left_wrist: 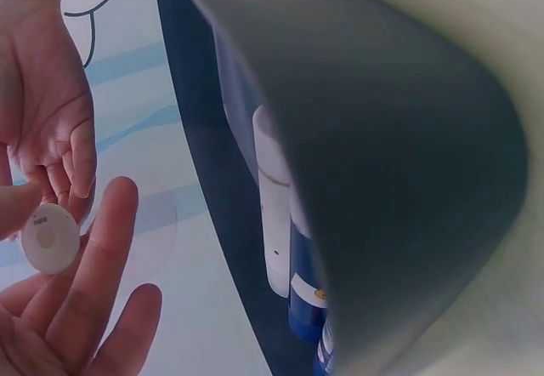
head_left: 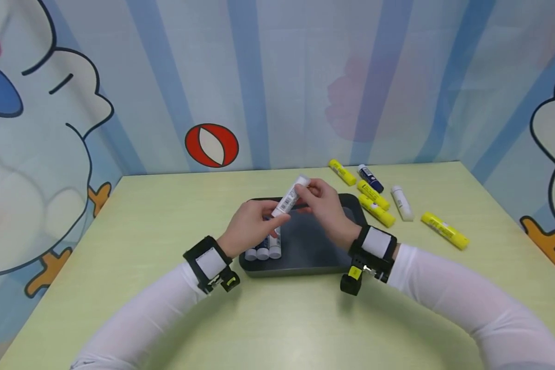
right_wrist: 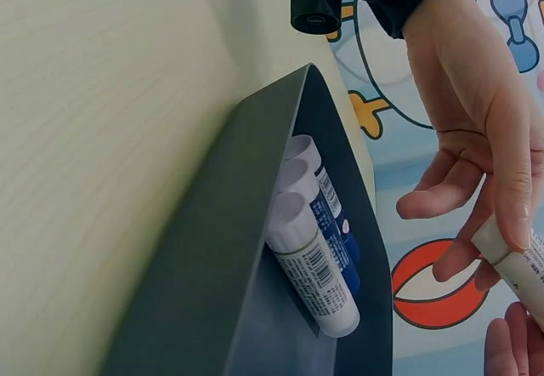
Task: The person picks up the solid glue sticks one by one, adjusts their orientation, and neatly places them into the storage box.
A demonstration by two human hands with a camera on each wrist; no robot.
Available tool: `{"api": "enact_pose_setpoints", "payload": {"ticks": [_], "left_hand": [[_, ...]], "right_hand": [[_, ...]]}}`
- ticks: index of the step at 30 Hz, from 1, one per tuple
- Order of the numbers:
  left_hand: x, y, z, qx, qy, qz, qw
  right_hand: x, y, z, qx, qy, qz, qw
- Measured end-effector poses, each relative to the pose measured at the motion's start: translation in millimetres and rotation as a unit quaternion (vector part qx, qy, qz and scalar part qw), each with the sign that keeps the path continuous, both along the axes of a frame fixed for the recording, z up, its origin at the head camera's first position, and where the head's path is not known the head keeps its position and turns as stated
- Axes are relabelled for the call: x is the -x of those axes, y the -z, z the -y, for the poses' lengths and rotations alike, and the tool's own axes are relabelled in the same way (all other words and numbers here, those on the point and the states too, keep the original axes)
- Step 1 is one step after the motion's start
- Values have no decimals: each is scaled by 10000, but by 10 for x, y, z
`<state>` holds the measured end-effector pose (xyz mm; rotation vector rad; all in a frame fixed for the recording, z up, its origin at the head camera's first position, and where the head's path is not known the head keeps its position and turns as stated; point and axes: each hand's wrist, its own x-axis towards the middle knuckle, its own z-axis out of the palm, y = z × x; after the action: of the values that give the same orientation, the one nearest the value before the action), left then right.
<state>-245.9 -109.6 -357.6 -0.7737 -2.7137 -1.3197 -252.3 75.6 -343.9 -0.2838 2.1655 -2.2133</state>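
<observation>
Both hands hold one white glue stick [head_left: 290,196] above the dark grey tray [head_left: 300,272]. My left hand [head_left: 250,226] pinches its lower end between thumb and fingers; in the left wrist view the round white end [left_wrist: 49,238] faces the camera. My right hand [head_left: 326,210] grips the upper end. Inside the tray's left side lie two blue glue sticks with white ends and a white glue stick [right_wrist: 314,270], side by side. The left hand partly hides them in the head view.
Right of the tray lie several yellow glue sticks [head_left: 445,230], a dark blue one [head_left: 370,178] and a white one [head_left: 402,203]. The pale table [head_left: 166,216] ends at a striped cloth backdrop [head_left: 296,92].
</observation>
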Motion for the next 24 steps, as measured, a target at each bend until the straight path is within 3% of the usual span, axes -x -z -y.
{"api": "enact_pose_setpoints", "payload": {"ticks": [7,11,15,19,21,24], "left_hand": [[-6,-28,25,281,39,34,9996],[-10,-8,115,869,-266,80,9958],[-13,10,291,1618,-742,-240,9837],[3,18,484,2420,-1119,-558,9622],[24,50,563,2675,-1206,-452,9549],[57,115,640,2732,-1244,98,9538]], "right_hand": [[16,11,-4,-106,9,-52,9999],[36,-16,-64,-455,-121,-24,9989],[75,-75,-135,-1145,-332,-48,9929],[122,-87,-172,-1852,-607,-38,9808],[140,-57,-167,-2179,-753,-8,9730],[165,21,-135,-2641,-973,4,9596]]}}
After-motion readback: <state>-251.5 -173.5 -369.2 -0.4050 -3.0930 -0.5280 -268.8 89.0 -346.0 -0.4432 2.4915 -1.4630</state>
